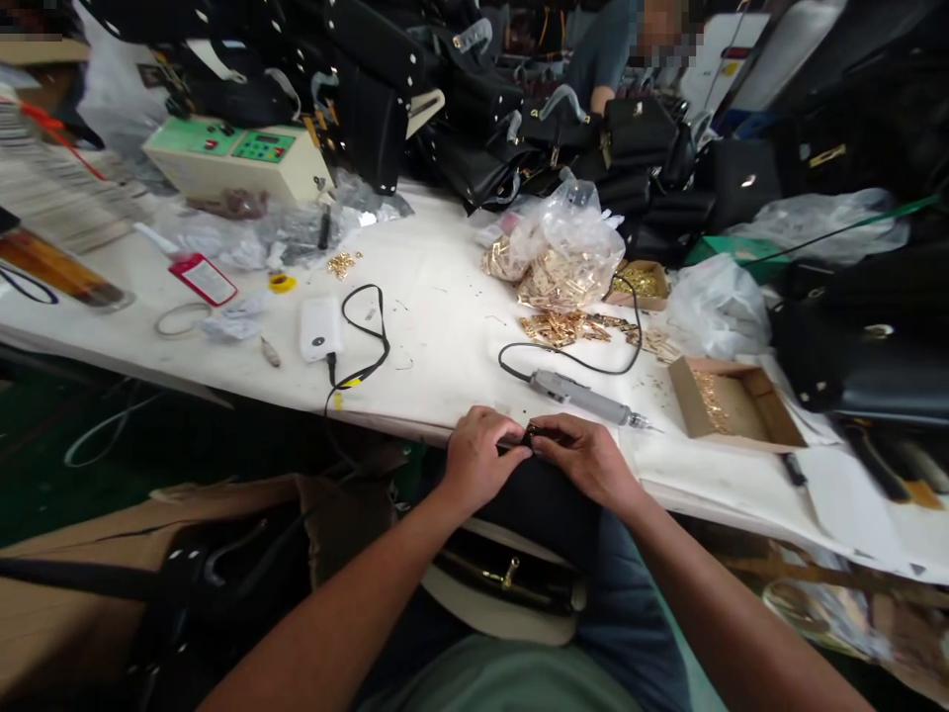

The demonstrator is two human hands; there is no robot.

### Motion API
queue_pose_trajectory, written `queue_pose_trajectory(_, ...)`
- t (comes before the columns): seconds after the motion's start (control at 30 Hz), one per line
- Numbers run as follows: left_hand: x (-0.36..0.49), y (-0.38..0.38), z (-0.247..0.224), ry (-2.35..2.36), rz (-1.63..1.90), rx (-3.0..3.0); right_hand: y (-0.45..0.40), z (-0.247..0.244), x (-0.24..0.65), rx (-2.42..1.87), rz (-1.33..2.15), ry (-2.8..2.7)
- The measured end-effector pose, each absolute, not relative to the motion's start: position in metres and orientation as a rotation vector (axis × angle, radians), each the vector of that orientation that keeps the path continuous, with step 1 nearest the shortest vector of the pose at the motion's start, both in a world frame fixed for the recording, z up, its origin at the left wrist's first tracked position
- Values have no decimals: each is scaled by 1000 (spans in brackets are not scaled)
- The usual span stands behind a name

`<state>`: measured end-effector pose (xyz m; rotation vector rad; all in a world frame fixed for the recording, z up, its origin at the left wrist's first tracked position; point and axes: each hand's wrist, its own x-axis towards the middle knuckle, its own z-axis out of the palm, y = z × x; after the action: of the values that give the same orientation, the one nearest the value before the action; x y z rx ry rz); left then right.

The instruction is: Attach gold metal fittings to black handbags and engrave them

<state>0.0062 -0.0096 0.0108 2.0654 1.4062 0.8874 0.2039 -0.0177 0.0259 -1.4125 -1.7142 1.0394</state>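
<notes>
Clamping fingertips on a small dark piece [531, 434], left hand [478, 451] and right hand [585, 453] meet by the table's [437, 346] near edge; the label [215, 282] on that red bottle [194, 272] is too small to read.

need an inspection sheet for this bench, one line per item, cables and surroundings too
surface: white table, partly covered
job's things: bag with gold clasp, below table level; dark piece, details unclear
clutter: gold parts, plastic bag, red bottle, yellow tape
hands: left hand and right hand, fingers on the dark piece
cables: driver cord looped on table; box cord runs over its front edge
surroundings: black bags, a person beyond
</notes>
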Motion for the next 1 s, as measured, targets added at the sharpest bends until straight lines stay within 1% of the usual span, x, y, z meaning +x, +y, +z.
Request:
queue_pose_trajectory(0.1, 6, -9, 11, 1396, 876, 2068, -17, 17, 203, -1445, 1069, -1632)
queue_pose_trajectory(0.23, 5, -8, 11, 1389, 887, 2077, -14, 13, 202, -1428, 1202, -1491)
queue_pose_trajectory(0.5, 5, -8, 11, 1386, 880, 2076, -6, 34, 203, -1400, 1390, -1439)
queue_pose_trajectory(0.77, 5, -8, 13, 1392, 869, 2062, 10, 49, 197, -1648, 1471, -1426)
queue_pose_trajectory(1.0, 6, -9, 14, 1417, 859, 2077, 3, 39, 202, -1531, 1412, -1340)
